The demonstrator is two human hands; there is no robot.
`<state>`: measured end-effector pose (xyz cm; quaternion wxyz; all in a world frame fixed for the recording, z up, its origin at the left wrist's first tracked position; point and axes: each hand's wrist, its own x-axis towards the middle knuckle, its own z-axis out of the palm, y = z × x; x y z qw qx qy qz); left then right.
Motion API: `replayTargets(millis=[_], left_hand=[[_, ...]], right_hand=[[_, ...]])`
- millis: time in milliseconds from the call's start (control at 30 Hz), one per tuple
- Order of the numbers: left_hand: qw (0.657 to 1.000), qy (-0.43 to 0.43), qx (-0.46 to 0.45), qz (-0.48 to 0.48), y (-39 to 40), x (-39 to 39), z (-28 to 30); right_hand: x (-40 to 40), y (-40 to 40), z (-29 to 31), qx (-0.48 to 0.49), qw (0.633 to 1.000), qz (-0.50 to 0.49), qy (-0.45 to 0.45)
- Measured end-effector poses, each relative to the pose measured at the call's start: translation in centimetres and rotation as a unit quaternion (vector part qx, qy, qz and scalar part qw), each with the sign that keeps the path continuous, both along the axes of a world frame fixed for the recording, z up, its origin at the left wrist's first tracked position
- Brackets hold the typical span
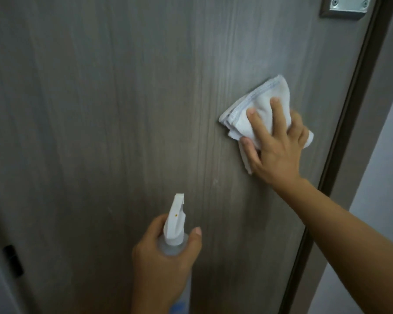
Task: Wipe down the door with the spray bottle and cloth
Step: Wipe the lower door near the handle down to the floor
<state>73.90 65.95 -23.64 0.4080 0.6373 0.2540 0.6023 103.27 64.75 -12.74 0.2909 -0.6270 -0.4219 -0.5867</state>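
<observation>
Fingers [256, 125] of right hand [279, 150] spread flat, pressing cloth [243, 109] on door [123, 109].
Left hand [159, 261] grips spray bottle [175, 234], nozzle toward door; metal plate [347, 6] top right, frame [340, 155] beside cloth.

Door [123, 109] face is bare grey woodgrain across the left and centre, w/ wide open room for a hand to pass there. Right side is tighter: right hand [275, 148] presses the cloth [256, 109] flat near the dark frame edge [340, 141], and a metal plate [344, 7] sticks out top right. Lower centre, left hand [159, 264] w/ spray bottle [175, 225] sits in front of the door, and a black latch piece [13, 259] sits at far lower left.
</observation>
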Motion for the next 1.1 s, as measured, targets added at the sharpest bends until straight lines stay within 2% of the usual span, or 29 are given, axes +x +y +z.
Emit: replayTargets(millis=[167, 267, 367, 467, 567, 767, 833, 967, 1100], left_hand=[[1.000, 0.000, -0.002, 0.013, 0.4, -1.3, 0.1], [1.000, 0.008, -0.006, 0.013, 0.5, -1.1, -0.3], [1.000, 0.017, -0.017, 0.013, 0.8, -0.7, -0.3], [0.999, 0.012, -0.023, 0.026, 1.2, -0.7, -0.1], [0.999, 0.019, -0.018, 0.040, 1.4, -0.8, -0.2], [0.997, 0.045, -0.021, 0.067, 1.7, -1.3, -0.9], [0.997, 0.044, -0.022, 0.066, 1.8, -1.4, -0.8], [0.998, 0.013, -0.020, 0.051, 2.0, -1.3, -0.2], [0.999, 0.017, -0.010, 0.039, 2.2, -1.0, 0.0]], right_hand=[[0.2, 0.3, -6.6, 0.048, 0.998, 0.002, 0.046], [-1.5, 1.4, -8.5, 0.100, 0.990, -0.006, 0.096], [-3.9, 2.7, -10.0, 0.112, 0.985, -0.004, 0.133], [-5.9, 4.1, -12.6, 0.052, 0.993, 0.019, 0.101], [-7.2, 5.6, -15.7, -0.033, 0.999, 0.031, 0.013], [-5.3, 4.3, -14.5, -0.049, 0.994, 0.052, -0.083], [-3.4, 2.7, -13.0, -0.032, 0.997, 0.046, -0.059], [-0.1, 0.1, -9.8, 0.037, 0.998, 0.012, 0.052], [-1.0, 0.9, -9.4, 0.090, 0.986, 0.012, 0.137]])
